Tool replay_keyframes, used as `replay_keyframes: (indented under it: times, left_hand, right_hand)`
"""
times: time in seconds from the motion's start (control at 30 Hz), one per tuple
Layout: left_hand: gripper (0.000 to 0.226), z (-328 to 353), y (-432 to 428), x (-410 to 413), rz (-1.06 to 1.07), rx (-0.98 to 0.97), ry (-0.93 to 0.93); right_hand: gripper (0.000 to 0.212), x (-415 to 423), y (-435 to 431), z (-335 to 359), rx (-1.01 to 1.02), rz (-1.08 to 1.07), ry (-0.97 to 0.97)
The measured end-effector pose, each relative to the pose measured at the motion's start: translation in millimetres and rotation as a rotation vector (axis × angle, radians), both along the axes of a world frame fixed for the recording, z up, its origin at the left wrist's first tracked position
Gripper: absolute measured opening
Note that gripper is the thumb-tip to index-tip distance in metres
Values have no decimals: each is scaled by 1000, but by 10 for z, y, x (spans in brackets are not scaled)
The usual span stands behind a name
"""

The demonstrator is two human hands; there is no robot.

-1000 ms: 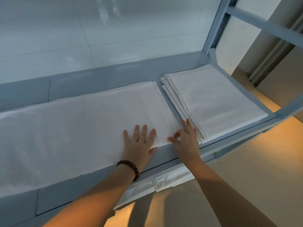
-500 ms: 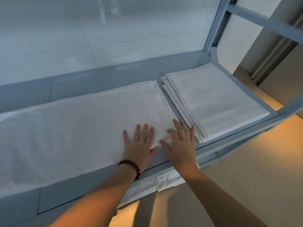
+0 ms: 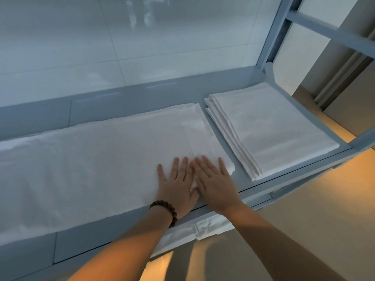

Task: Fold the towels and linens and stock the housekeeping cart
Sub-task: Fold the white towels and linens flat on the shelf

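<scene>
- The long linen (image 3: 91, 163) lay spread flat along the cart shelf (image 3: 251, 191). Its right end stopped just beside the folded stack (image 3: 274, 128), with a strip of bare shelf between them
- The left hand (image 3: 176, 189) rested palm-down on the linen, close to the near edge of the shelf. Its fingers (image 3: 175, 165) were straight and slightly spread and had hold of nothing. A bead bracelet (image 3: 164, 209) sat on that wrist
- The right hand (image 3: 215, 187) lay flat immediately to the right, meeting or overlapping the left hand at the inner fingers. Its fingers (image 3: 222, 165) were also straight, pressing the right end of the linen and gripping nothing
- Step in hand, as judged: flattening the right end of the linen ahead of the next fold
- To do this well, the palms needed light, even pressure, working outward from the meeting point toward the right end and the far edge, so that trapped air and ripples left the cloth
- The near edge of the linen needed to run parallel with the shelf lip; a skewed edge would likely carry into every later fold
- Risk, as judged: heavy pressure could drag the whole sheet toward the folded stack and bunch it
- More white linen (image 3: 203, 226) showed on the level below
</scene>
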State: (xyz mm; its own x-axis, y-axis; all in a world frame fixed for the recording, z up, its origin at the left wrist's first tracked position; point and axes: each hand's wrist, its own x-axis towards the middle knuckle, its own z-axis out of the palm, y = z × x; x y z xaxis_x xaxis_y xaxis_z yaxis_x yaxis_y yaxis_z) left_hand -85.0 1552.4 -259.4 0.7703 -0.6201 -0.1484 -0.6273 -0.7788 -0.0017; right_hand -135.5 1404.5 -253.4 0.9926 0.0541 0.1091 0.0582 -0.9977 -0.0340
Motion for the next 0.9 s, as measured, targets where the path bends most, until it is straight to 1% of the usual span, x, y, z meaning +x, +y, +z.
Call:
replay_keyframes:
  times: [0.03,0.07,0.13,0.17,0.2,0.27,0.3,0.33,0.4,0.47,0.53,0.57,0.6,0.67,0.7,0.73,0.77,0.83,0.87,0.9]
  left_hand:
    - [74,9,24,-14,-5,-6,10]
    - [71,16,56,-38,-12,-12,22]
    - [67,16,127,-99,-19,-41,42]
    - [65,31,155,-114,-8,-77,57]
    - [61,66,169,-95,19,-138,69]
    - [50,148,153,64,121,-290,28]
    - [46,183,138,196,185,-328,-16]
    - [46,215,125,340,242,-319,-37]
    - [53,217,122,611,316,-205,9]
    - [60,144,144,778,344,-83,80]
    - [65,41,180,821,349,-51,78]
    - [68,-7,197,814,349,-58,53]
    - [71,-47,211,805,352,-66,23]
    - [77,-105,216,800,357,-74,-14]
    - [78,-120,211,804,359,-80,-22]
    - [78,-126,204,811,361,-87,-31]
    - [78,-128,196,817,363,-92,-41]
    - [78,-129,185,818,370,-88,-56]
    - [78,-122,178,812,372,-88,-56]
    - [78,-112,172,802,373,-89,-50]
  right_hand:
    - [53,26,-11,-4,-14,20,34]
    - [53,80,-82,4,-7,-55,60]
    - [55,220,-308,43,17,-319,148]
    - [55,283,-407,79,31,-382,190]
    - [55,342,-465,115,42,-362,203]
    - [53,461,-443,150,26,-139,164]
    - [53,535,-392,163,20,-15,162]
    - [52,616,-343,172,24,80,173]
    - [53,813,-292,185,32,175,207]
    - [56,967,-272,159,30,228,239]
    - [59,1084,-297,79,4,285,240]
    - [59,1163,-340,56,-4,277,241]
    - [59,1278,-410,48,-9,224,243]
    - [57,1540,-560,94,-10,21,236]
    - [57,1647,-579,128,-18,-38,213]
    - [56,1722,-536,127,-17,-10,172]
    - [55,1766,-453,98,-3,108,125]
    - [55,1763,-271,-23,20,376,160]
    - [54,1821,-297,-57,5,407,182]
    - [53,1929,-380,-39,0,322,203]
